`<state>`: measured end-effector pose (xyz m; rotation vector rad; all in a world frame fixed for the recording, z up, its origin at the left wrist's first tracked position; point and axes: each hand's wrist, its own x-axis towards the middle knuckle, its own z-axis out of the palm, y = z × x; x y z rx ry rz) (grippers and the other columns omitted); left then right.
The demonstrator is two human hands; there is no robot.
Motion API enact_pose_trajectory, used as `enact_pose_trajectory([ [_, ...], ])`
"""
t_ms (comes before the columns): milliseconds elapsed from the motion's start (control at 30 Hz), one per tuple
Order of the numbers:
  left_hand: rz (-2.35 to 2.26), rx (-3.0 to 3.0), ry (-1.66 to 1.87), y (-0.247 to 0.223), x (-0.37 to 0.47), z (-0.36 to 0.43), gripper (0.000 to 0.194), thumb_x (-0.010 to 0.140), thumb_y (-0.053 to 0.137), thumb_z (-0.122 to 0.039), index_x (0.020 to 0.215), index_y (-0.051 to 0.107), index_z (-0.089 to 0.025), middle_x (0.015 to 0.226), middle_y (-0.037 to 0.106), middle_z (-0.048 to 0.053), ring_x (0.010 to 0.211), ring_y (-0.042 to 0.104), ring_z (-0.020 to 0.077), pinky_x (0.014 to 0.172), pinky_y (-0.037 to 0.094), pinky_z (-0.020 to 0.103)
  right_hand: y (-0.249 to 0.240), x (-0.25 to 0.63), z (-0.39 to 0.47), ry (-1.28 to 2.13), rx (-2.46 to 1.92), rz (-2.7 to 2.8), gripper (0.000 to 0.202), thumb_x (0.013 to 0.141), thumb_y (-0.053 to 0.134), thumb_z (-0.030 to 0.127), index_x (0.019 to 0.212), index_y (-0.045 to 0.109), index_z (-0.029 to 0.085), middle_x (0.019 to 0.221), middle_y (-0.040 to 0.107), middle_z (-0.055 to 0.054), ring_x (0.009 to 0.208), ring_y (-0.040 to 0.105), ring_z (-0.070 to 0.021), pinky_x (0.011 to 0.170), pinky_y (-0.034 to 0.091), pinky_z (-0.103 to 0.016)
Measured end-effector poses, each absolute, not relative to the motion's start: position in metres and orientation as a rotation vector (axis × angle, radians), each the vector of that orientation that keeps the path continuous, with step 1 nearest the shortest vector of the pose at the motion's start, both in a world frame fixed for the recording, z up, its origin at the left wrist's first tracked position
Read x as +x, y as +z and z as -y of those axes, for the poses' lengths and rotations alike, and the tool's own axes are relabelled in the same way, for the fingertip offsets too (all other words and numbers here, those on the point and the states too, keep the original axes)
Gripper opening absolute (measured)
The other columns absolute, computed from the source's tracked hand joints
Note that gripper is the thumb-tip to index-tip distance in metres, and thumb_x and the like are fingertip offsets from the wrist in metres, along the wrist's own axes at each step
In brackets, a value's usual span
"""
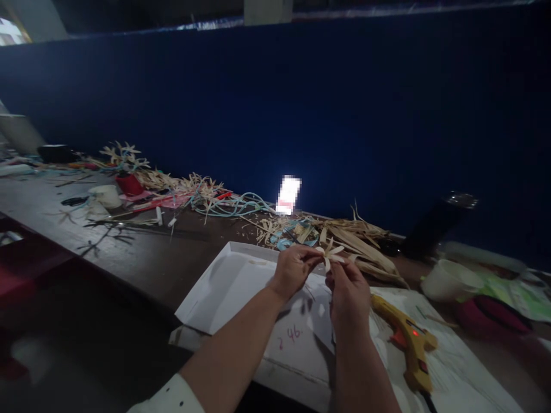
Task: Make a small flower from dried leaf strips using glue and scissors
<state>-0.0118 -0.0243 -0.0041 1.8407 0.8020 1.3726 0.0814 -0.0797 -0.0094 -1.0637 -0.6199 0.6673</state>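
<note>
bare forearms (241,338) stretch over the white box (215,287). right of the box lies a yellow glue gun (407,338), its red light (415,333) lit. above the box's far edge, the left hand (295,268) and right hand (350,289) pinch a pale flower (329,254), fingers closed on it from both sides. dry husks (361,246) lie beyond the box; farther back, a bright screen (288,195) stands before the blue wall (193,109).

dark blue wall (365,115) facing you, long dark brown counter (206,232) running along it to your left, dim light around you, bright daylight (9,31) at your upper left
</note>
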Motion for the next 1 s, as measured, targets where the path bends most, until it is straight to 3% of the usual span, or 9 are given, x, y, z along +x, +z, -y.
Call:
enact_pose_trajectory([
  [667, -0.830, 1.872, 1.400, -0.0050, -0.0122, 0.0239, 0.010, 0.074, 0.067, -0.024, 0.078, 0.073, -0.018, 0.079, 0.072, 0.005, 0.077, 0.065, 0.0156, 0.073, 0.050, 0.023, -0.0115, 0.0809, 0.0803, 0.648, -1.088, 0.622, 0.027, 0.064, 0.074, 0.040, 0.073, 0.063, 0.017, 0.051, 0.046, 0.007, 0.045, 0.037, -0.0055, 0.042, 0.027, -0.018],
  [1000, -0.794, 1.619, 1.395, -0.0013, -0.0119, 0.0229, 0.010, 0.071, 0.066, -0.016, 0.078, 0.073, -0.018, 0.078, 0.073, 0.004, 0.075, 0.066, 0.0141, 0.072, 0.052, 0.022, -0.0060, 0.0785, 0.0835, 0.552, -1.137, 0.699, 0.041, 0.068, 0.071, 0.039, 0.103, 0.063, 0.020, 0.077, 0.061, 0.000, 0.055, 0.046, -0.0085, 0.048, 0.034, -0.020],
])
